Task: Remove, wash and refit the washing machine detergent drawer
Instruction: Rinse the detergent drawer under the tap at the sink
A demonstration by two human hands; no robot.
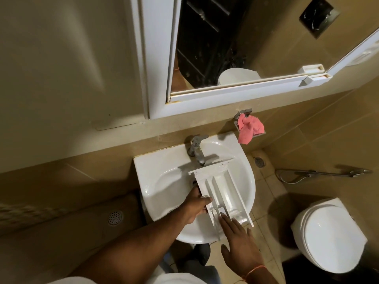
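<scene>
The white detergent drawer (220, 187) lies across the white wash basin (164, 167), its compartments facing up and its far end under the chrome tap (196, 148). My left hand (196, 203) grips the drawer's left side wall, thumb on top and fingers curled underneath. With straight fingers, my right hand (238, 240) rests flat on the drawer's near end. No water runs from the tap.
A pink cloth (249, 128) hangs on a wall holder right of the basin. A closed toilet (328, 236) stands at the right, with a spray hose (320, 173) on the wall. A mirror cabinet (205, 95) hangs above the basin. A floor drain (115, 217) sits at the left.
</scene>
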